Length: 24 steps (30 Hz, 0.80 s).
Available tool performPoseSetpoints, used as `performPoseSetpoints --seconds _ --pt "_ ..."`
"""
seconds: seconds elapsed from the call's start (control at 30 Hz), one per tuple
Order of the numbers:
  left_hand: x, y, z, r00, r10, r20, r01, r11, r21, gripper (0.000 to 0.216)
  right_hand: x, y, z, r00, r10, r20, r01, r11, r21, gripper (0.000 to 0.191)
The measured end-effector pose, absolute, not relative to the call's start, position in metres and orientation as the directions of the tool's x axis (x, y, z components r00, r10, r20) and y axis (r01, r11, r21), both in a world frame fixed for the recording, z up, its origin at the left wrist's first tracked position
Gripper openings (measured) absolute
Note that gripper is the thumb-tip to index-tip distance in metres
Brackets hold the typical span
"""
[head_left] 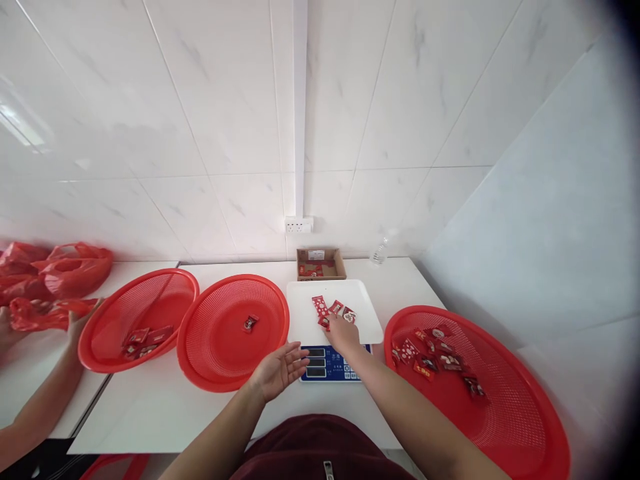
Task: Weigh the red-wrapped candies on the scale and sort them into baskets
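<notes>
A scale with a white pan (305,313) and a blue panel (327,367) stands in front of me. Several small red packets (333,310) lie on the pan. My right hand (343,333) rests on the pan with its fingers closed on the packets. My left hand (279,370) hovers palm up and open, holding nothing, between the scale and the middle red basket (205,360). That basket holds one red packet (250,323). The red basket on my right (520,427) holds several more packets (435,357).
A third red basket (107,320) with a few packets stands at the left. Another person's arm and hands (75,327) work there beside red plastic bags (60,270). A small cardboard box (320,263) and a clear bottle (380,250) stand by the wall.
</notes>
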State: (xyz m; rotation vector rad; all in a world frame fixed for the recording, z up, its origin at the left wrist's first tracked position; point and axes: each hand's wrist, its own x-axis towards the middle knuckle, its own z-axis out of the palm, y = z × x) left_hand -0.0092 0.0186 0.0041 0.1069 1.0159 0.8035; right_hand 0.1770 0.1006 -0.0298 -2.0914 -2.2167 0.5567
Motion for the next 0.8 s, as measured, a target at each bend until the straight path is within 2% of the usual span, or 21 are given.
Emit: performPoseSetpoints --seconds 0.07,0.17,0.3,0.37,0.43,0.57,0.73,0.8 --pt "-0.006 0.019 0.007 0.269 0.658 -0.703 -0.500 0.720 0.482 0.027 0.180 0.097 -0.029 -0.090 0.970 -0.224 0.946 0.013 -0.325 0.024" --pt "-0.001 0.020 0.010 0.228 0.715 -0.661 -0.400 0.688 0.606 0.036 0.180 0.085 -0.020 -0.160 0.961 -0.226 0.865 0.026 -0.500 0.021" --pt "0.007 0.023 0.009 0.232 0.810 -0.538 -0.234 0.584 0.778 0.039 0.175 0.061 -0.001 -0.441 0.870 -0.221 0.568 0.079 -0.819 0.024" --pt "0.010 0.025 0.008 0.232 0.841 -0.489 -0.218 0.535 0.816 0.032 0.173 0.051 0.006 -0.504 0.835 -0.219 0.439 0.030 -0.898 0.026" --pt "0.013 0.026 0.007 0.201 0.861 -0.467 -0.268 0.507 0.819 0.029 0.173 0.044 0.009 -0.484 0.847 -0.220 0.403 -0.008 -0.915 0.028" --pt "0.013 0.025 0.008 0.189 0.875 -0.445 -0.389 0.483 0.785 0.031 0.173 0.038 0.007 -0.415 0.883 -0.220 0.486 0.012 -0.874 0.027" --pt "0.012 0.020 0.009 0.265 0.838 -0.477 -0.368 0.545 0.753 0.026 0.173 0.035 0.008 -0.495 0.847 -0.194 0.459 0.066 -0.886 0.031" --pt "0.014 0.019 0.007 0.267 0.818 -0.510 -0.413 0.575 0.706 0.024 0.172 0.033 0.010 -0.512 0.840 -0.180 0.460 0.091 -0.883 0.033"
